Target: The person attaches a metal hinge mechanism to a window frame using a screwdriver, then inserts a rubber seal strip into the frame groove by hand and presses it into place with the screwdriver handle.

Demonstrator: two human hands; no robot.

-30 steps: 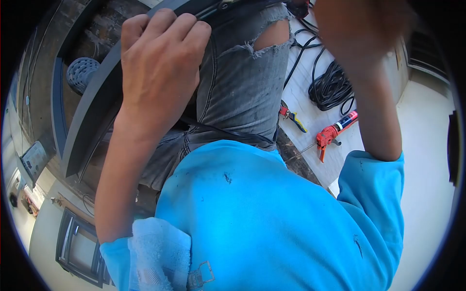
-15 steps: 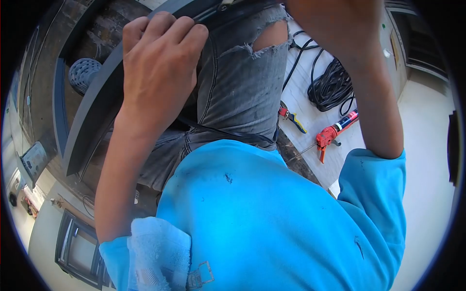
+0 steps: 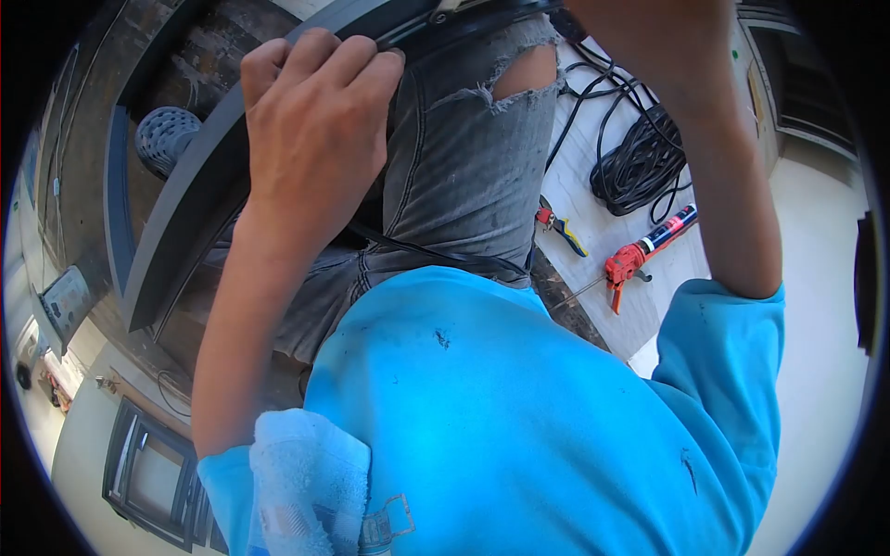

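Head view, left to right. At the far left, a small grey panel (image 3: 65,298) stands tilted. Below it, a dark window (image 3: 153,473) is set against a pale wall. Next, a perforated round piece (image 3: 167,139) lies within the curve of a dark grey frame (image 3: 190,185), the thing in hand, which runs from the left side up to the top edge. The left hand (image 3: 320,130) is closed over the frame's upper edge, its back to the camera and its 4 fingers bent; the thumb is hidden. Below this arm, a pale blue towel (image 3: 311,482) rests against the blue shirt (image 3: 519,398). At the top, right of the left hand, 1 small metal fitting (image 3: 443,11) sits on the frame. At centre, the worn grey jeans (image 3: 459,176) show 1 ripped opening with skin visible, and a thin black cord (image 3: 436,252) crosses the lap. Right of the jeans, 3 items rest on a pale veined surface (image 3: 579,139): pliers (image 3: 565,232) with yellow and blue handles; a red caulking gun (image 3: 626,262) holding 1 tube, its nozzle pointing down and left; and a coil of black cable (image 3: 640,167), near and above the gun. At upper right, the right hand (image 3: 654,42) is cut off by the top edge, its fingers out of view; whether it is open, closed or gripping cannot be told.
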